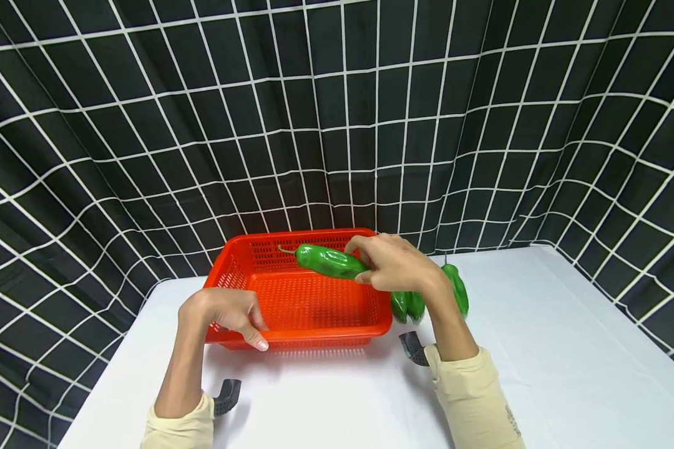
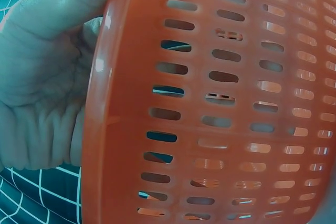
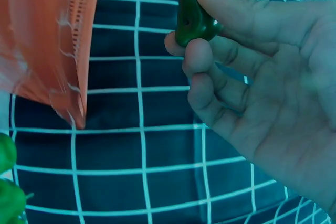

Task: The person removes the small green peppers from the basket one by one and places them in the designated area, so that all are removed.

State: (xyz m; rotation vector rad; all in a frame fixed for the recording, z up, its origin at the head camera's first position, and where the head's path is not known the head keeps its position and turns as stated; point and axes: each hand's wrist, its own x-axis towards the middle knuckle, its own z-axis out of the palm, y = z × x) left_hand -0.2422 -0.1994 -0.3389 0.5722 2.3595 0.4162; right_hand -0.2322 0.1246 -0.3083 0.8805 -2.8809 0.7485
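In the head view my right hand (image 1: 399, 265) pinches a long green pepper (image 1: 328, 260) by its blunt end, above the red plastic basket (image 1: 292, 340). The pepper's thin stem points left. Seen from the right wrist, the thumb and fingertips of that hand (image 3: 262, 77) press the tip of the pepper (image 3: 194, 19) between them. My left hand (image 1: 227, 312) grips the basket's front left rim, thumb on the outside and fingers over the inner side. From the left wrist, the hand (image 2: 47, 77) wraps the edge of the slotted basket wall (image 2: 126, 103).
Several green peppers lie on the white table (image 1: 550, 324) right of the basket, among them a single pepper (image 1: 456, 290) and a pair (image 1: 407, 305) partly behind my right hand. A black cloth with a white grid (image 1: 359, 125) hangs behind the table.
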